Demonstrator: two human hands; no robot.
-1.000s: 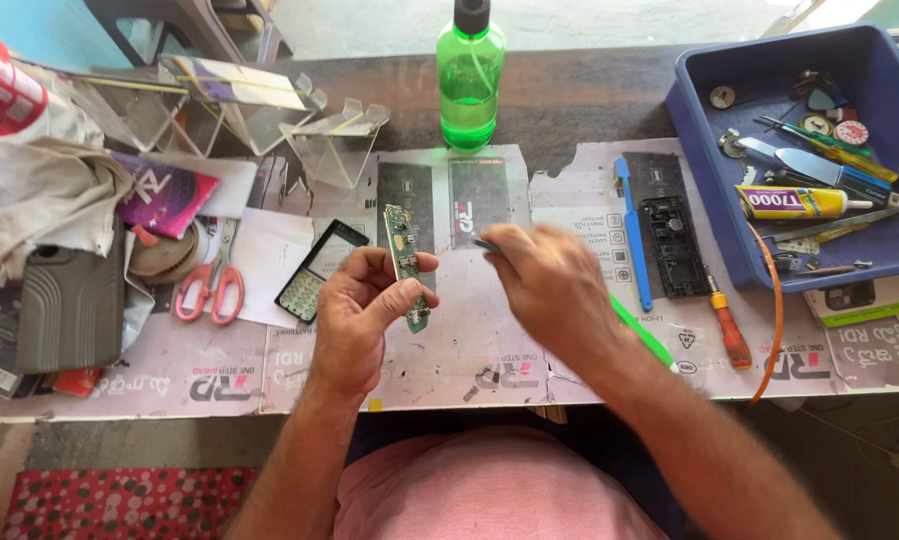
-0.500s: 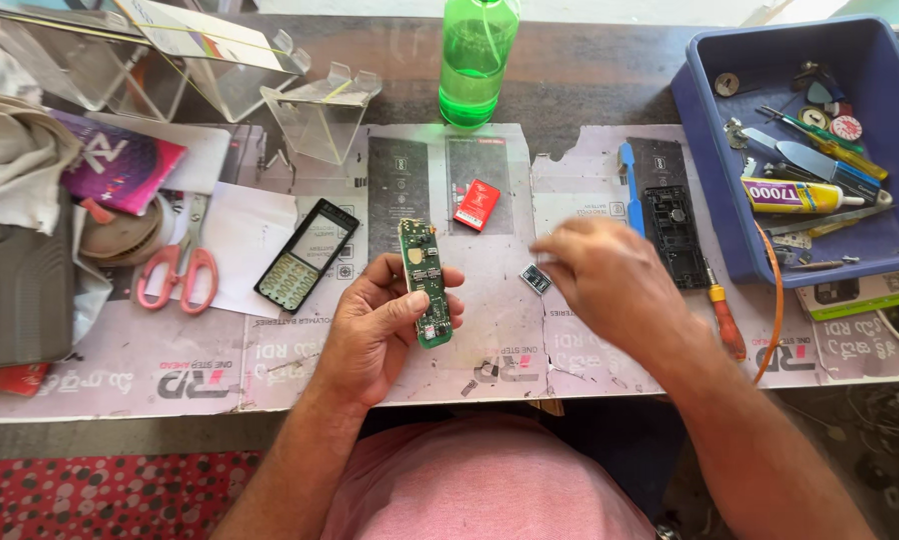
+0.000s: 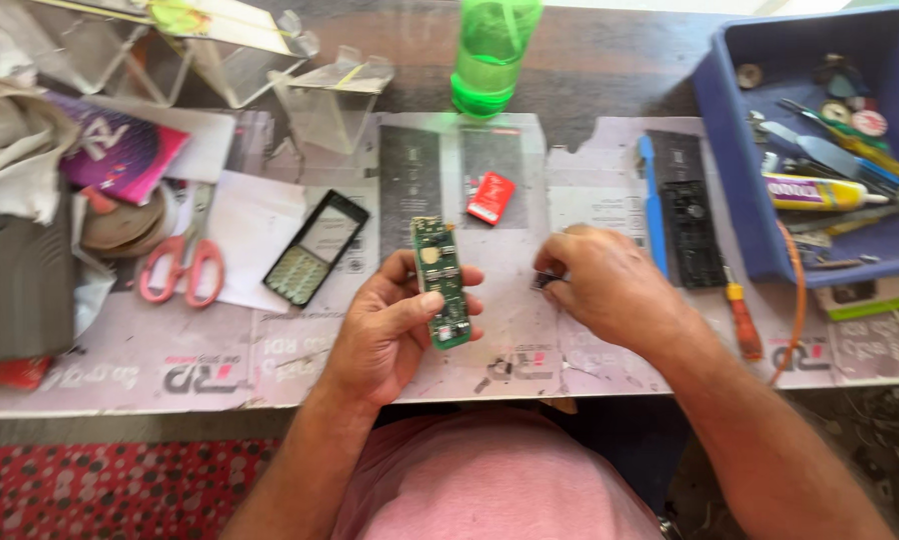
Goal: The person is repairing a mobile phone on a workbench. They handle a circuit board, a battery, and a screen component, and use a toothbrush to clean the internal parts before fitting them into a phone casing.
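1. Moved since half a second ago: right hand (image 3: 610,290) now lower and closer to the green circuit board (image 3: 440,282), fingertips pinched on a small dark part (image 3: 544,281) against the paper sheet (image 3: 210,370).
2. Held upright in the left hand (image 3: 395,325), thumb and fingers closed along the board's long edges, palm turned up.
3. Step in hand, seemingly: picking up a small component right of the board; next likely needs a firm pinch and a carry across to it.
4. Left of the board: black phone keypad frame (image 3: 315,248), then pink-handled scissors (image 3: 182,268).
5. Above the board: red chip (image 3: 491,197), green bottle (image 3: 492,55).
6. Far right of the board: blue tray (image 3: 730,150) of tools.
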